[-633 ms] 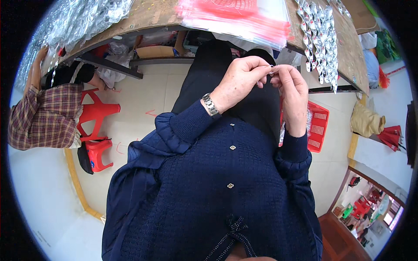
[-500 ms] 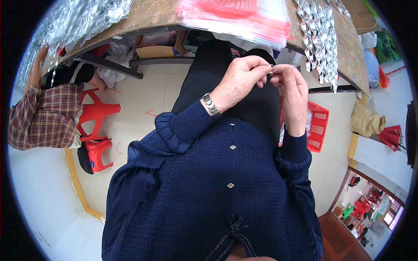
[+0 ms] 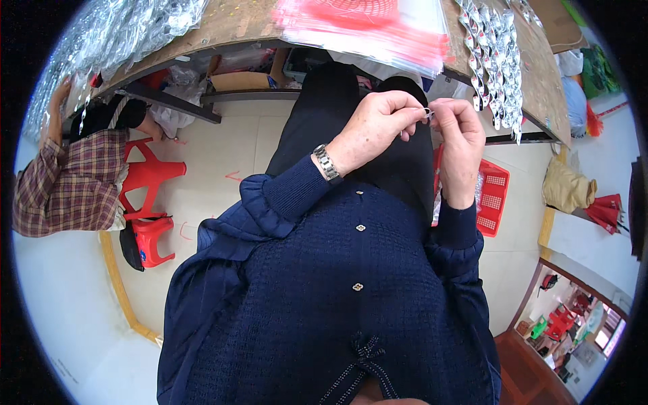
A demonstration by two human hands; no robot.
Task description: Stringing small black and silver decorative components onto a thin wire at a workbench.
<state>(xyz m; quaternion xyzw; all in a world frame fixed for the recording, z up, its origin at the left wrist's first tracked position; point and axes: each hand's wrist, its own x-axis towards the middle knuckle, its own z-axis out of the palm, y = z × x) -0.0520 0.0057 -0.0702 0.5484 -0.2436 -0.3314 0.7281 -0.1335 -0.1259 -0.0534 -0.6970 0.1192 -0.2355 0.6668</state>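
Note:
Above my lap, my left hand and my right hand meet with thumbs and index fingers pinched. Between the fingertips a small, thin, whitish loop-like piece shows; it is too small to name its kind, and most of it is hidden by my fingers. Both hands seem to grip it, one on either side. Beyond them, on the table, lies a stack of flat clear plastic bags with red print. Right of that stack, shiny silver twisted strips hang over the table's edge.
The wooden table has a dark metal frame, with an open cardboard box underneath. Clear plastic packages pile up at its left. Beside my right forearm sits a red basket. At left, a person in a plaid shirt sits near red stools.
My right hand has shifted slightly right and down, and the fingertips are a little farther apart, so more of the whitish piece shows. The other person's arm moved slightly.

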